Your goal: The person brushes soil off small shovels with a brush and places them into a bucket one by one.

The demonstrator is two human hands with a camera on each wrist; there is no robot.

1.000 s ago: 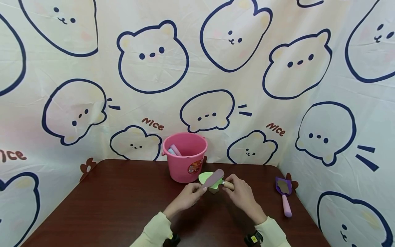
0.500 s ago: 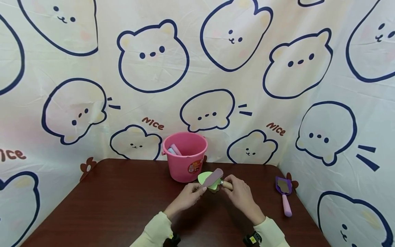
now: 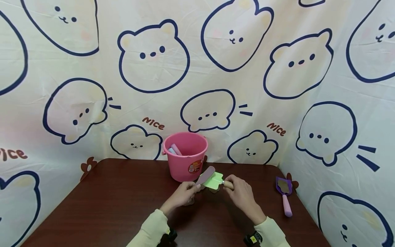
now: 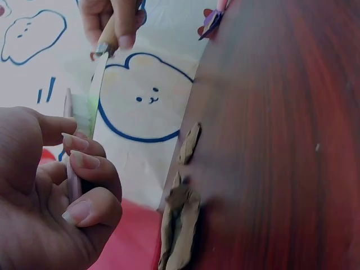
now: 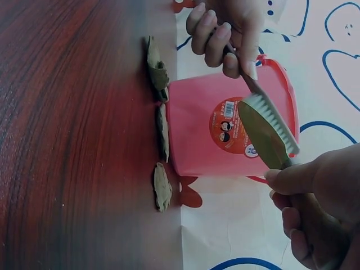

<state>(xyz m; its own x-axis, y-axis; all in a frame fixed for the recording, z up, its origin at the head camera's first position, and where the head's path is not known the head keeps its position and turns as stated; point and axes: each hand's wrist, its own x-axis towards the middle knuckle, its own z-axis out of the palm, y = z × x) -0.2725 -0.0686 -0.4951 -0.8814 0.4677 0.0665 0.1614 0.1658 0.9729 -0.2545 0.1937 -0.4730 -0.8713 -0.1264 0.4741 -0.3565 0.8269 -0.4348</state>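
In the head view my left hand [image 3: 182, 195] grips a mauve brush [image 3: 206, 174], its head pointing up and to the right. White bristles [image 5: 275, 121] show in the right wrist view, lying along the face of a small green trowel [image 3: 214, 181]. My right hand [image 3: 242, 192] holds that trowel by its wooden handle [image 3: 228, 185], blade pointing left. Both tools are held above the table, in front of a pink bucket [image 3: 186, 168]. Beneath them several dry brown leaves [image 5: 162, 188] lie on the tabletop near the bucket's foot.
Light-coloured handles [image 3: 175, 149] stick up inside the bucket. Toward the right edge of the dark wooden table [image 3: 123, 206] lies a purple shovel [image 3: 284, 187] with a pink handle and something brown on its blade. A cloth printed with bears [image 3: 151, 58] hangs behind and at the sides.
My left hand has shifted a little left with the brush, which now lies over the pointed end of the trowel rather than its middle. The right hand has stayed nearly still.
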